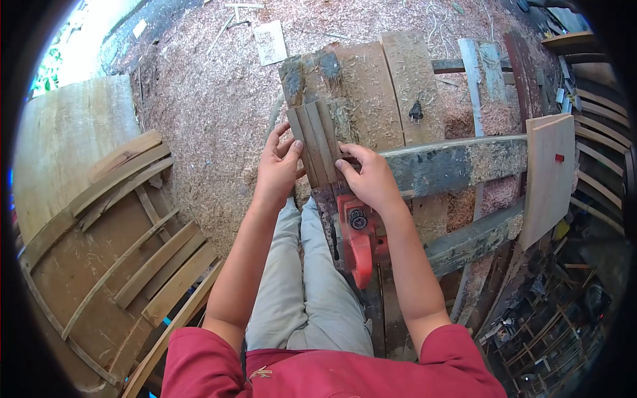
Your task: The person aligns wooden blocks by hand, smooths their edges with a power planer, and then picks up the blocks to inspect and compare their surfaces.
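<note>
Several narrow wooden strips (pixel 314 142) lie side by side as a bundle between my two hands, above the near end of the plank bench. My left hand (pixel 280 161) grips the bundle's left edge, thumb on top. On the right edge, my right hand (pixel 363 174) holds the same strips with thumb and fingers. Just below the bundle, partly under my right forearm, a red power tool (pixel 358 239) with a black round knob rests on the bench.
Shavings cover the ground and the bench planks (pixel 365 93). A black plug (pixel 416 111) lies on one plank. Beams (pixel 464 162) run to the right towards an upright board (pixel 549 179). Curved wooden pieces (pixel 119 172) and a plywood sheet (pixel 76 146) stand at the left.
</note>
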`<act>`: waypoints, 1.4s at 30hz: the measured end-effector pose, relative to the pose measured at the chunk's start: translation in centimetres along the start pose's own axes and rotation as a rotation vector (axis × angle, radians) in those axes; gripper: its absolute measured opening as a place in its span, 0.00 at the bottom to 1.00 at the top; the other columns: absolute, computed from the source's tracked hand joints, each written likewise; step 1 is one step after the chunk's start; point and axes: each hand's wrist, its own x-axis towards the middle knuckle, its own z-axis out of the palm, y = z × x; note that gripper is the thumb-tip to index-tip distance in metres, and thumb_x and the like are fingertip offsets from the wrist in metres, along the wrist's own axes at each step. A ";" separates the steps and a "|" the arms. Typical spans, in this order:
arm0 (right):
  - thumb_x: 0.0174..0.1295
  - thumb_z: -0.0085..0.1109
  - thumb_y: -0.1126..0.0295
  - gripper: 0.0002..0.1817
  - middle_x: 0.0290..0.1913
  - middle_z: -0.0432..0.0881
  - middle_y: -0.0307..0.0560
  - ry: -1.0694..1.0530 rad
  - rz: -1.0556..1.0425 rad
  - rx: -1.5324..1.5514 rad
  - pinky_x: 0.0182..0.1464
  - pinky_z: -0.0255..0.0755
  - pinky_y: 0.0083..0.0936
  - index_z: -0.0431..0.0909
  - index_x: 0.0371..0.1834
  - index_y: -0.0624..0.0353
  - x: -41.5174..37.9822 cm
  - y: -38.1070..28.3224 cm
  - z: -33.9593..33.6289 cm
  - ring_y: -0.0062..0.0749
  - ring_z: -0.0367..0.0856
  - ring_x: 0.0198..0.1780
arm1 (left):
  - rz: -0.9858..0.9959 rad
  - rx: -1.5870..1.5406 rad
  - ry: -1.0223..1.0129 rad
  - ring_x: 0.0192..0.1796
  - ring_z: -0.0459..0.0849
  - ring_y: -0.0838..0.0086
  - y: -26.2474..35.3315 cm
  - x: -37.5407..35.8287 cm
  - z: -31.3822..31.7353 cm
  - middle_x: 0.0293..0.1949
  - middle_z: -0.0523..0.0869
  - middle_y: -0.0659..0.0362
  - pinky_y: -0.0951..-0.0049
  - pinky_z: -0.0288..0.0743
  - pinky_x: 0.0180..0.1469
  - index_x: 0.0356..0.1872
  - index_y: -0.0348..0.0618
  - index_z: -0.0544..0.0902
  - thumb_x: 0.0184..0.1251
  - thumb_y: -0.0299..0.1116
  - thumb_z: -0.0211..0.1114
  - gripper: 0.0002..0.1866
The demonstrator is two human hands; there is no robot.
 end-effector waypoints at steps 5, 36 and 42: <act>0.68 0.73 0.70 0.21 0.52 0.94 0.59 -0.085 0.118 0.143 0.58 0.84 0.34 0.88 0.62 0.64 0.9 0.7 -0.5 0.43 0.94 0.54 | -0.100 0.014 0.008 0.60 0.90 0.66 1.1 -0.4 0.0 0.61 0.86 0.52 0.58 0.90 0.52 0.82 0.51 0.65 0.88 0.34 0.60 0.28; 0.64 0.72 0.82 0.13 0.47 0.94 0.54 -0.114 0.278 -0.008 0.53 0.87 0.30 0.85 0.52 0.69 3.0 -2.2 -0.2 0.35 0.95 0.49 | -0.164 0.039 -0.091 0.66 0.86 0.59 2.3 0.3 -0.4 0.70 0.80 0.47 0.45 0.87 0.60 0.81 0.58 0.59 0.88 0.34 0.60 0.29; 0.66 0.71 0.82 0.16 0.49 0.93 0.53 -0.128 0.355 0.031 0.56 0.86 0.29 0.83 0.56 0.69 2.8 -2.8 -0.2 0.34 0.94 0.52 | -0.189 0.029 -0.044 0.63 0.85 0.70 2.2 0.3 -0.2 0.72 0.82 0.53 0.66 0.86 0.49 0.80 0.58 0.62 0.88 0.28 0.56 0.26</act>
